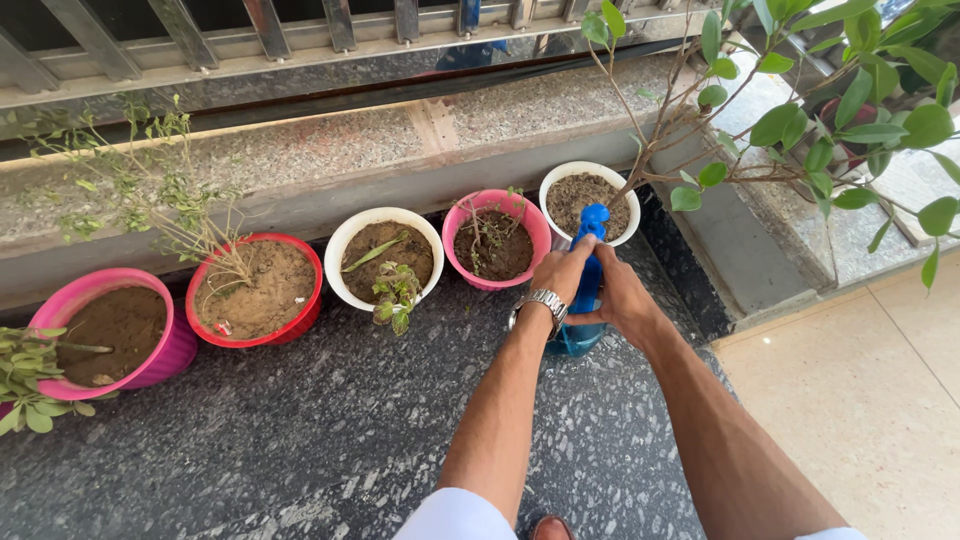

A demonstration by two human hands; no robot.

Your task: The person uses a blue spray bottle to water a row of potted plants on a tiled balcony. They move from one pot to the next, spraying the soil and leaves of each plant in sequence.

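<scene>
Both my hands are wrapped around a blue spray bottle held over the dark stone floor. My left hand, with a metal wristwatch on the wrist, grips the bottle from the left. My right hand grips it from the right. The bottle's blue nozzle head points toward a white pot of soil at the far right of the row, from which a leafy branching plant rises. Just left of the bottle, a pink pot holds a small dry twig.
A row of pots lines a stone ledge: another white pot with a small seedling, a red pot with a thin shrub, and a pink pot at far left. A metal railing runs behind. Beige tiles lie to the right.
</scene>
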